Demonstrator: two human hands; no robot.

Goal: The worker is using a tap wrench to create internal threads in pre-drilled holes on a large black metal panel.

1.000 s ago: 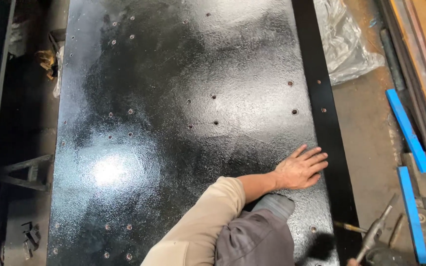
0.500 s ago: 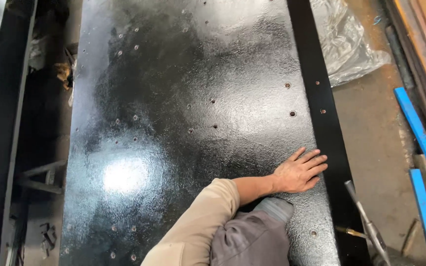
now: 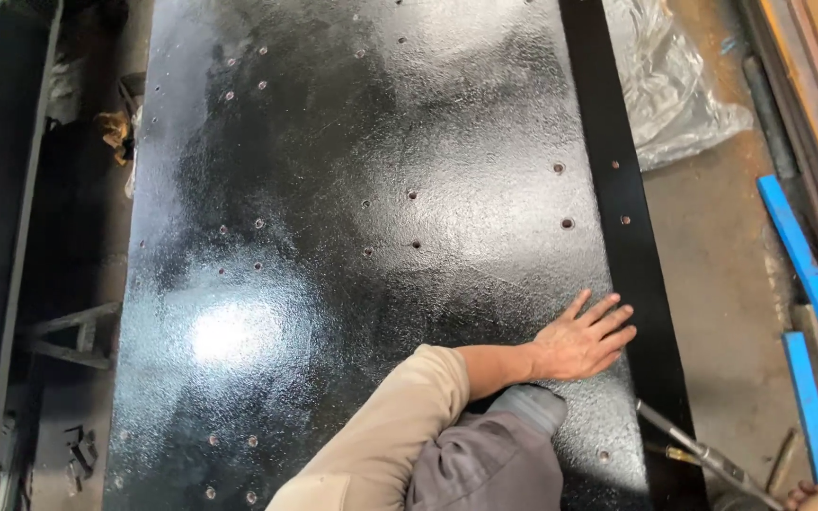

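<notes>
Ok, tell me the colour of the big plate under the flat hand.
Glossy black plate, with drilled holes; the head view shows it.

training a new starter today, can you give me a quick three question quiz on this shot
1. True or false: the left hand lies flat, fingers spread, on the black plate.
2. What colour are the strips on the floor at the right?
3. The right hand holds: A) a metal rod-like tool B) a plastic sheet C) nothing.

Key: 1 true; 2 blue; 3 A.
</notes>
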